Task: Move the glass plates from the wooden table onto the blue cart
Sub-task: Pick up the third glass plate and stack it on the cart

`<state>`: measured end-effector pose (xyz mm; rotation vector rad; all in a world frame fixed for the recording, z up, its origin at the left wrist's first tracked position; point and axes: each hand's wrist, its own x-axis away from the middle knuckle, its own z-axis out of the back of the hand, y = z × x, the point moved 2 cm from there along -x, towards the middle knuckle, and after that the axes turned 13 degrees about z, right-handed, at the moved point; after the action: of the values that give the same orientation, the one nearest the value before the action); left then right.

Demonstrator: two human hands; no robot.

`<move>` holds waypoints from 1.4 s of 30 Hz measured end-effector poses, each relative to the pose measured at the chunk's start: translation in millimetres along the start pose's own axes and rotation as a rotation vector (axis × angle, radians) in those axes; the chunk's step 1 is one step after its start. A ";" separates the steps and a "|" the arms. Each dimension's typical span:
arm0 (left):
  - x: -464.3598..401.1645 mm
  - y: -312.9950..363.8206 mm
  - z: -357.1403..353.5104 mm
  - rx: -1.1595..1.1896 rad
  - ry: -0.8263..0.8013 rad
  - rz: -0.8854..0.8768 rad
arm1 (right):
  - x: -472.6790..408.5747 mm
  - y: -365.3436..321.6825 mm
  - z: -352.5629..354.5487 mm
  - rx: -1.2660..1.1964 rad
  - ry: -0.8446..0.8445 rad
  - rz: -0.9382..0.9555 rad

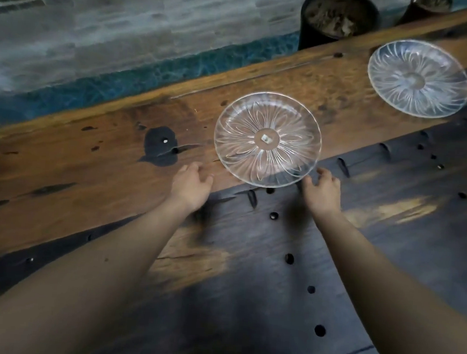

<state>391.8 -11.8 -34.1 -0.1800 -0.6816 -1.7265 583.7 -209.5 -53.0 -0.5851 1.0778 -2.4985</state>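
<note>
I see both forearms stretched forward over the wooden table (60, 163), bare, coming from the bottom corners of the view. The left hand (191, 186) is at about 8 o'clock of the near glass plate (267, 139), fingers loosely spread, holding nothing, close to the rim but not touching it. The right hand (323, 192) is at about 5 o'clock of the same plate, fingers half curled and apart, empty; its fingertips are just beside the rim, and I cannot tell if they touch. A second glass plate (419, 78) lies flat at 2 o'clock, well apart. The table has dark planks with round holes. Behind it stand two dark pots (338, 19) before a grey wall (99, 26).
</note>
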 end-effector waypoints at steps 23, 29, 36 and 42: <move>-101.3 33.6 -50.1 0.355 -0.034 0.104 | -66.5 39.6 -30.1 -0.049 0.170 -0.005; -71.4 8.0 -20.2 0.331 0.017 0.081 | -32.9 14.8 -26.7 -0.067 0.142 0.026; -21.1 -30.6 43.9 0.317 0.132 0.041 | 19.5 -33.7 -24.9 -0.101 0.104 0.111; 26.0 -74.2 105.8 0.360 0.235 0.032 | 70.0 -84.1 -31.5 -0.101 0.103 0.227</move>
<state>290.6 31.0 38.8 0.2569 -0.7943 -1.5347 495.1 -169.3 6.2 -0.3418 1.2401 -2.3093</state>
